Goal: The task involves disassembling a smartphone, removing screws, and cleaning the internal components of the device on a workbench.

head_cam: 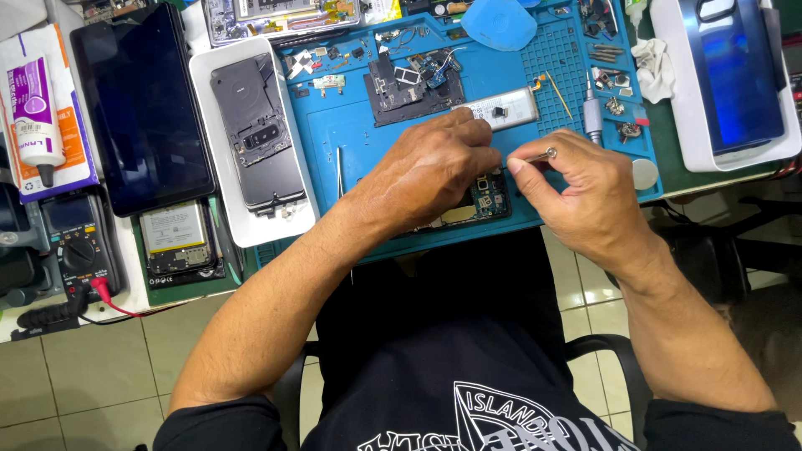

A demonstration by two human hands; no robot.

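Near the front edge of the blue mat [351, 142] on the worktop, the left hand [430, 167] presses flat on an opened phone [484, 196], fingers curled, gripping nothing. The right hand [576, 188] pinches a thin metal tool [535, 156]. The exposed board looks light, stiff and fragile; it is best held by its edges.

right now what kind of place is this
Most likely a phone repair bench. A blue work mat holds small loose parts, an opened phone lies in a white tray, and a multimeter sits at the side. The right hand holds a thin metal tool.
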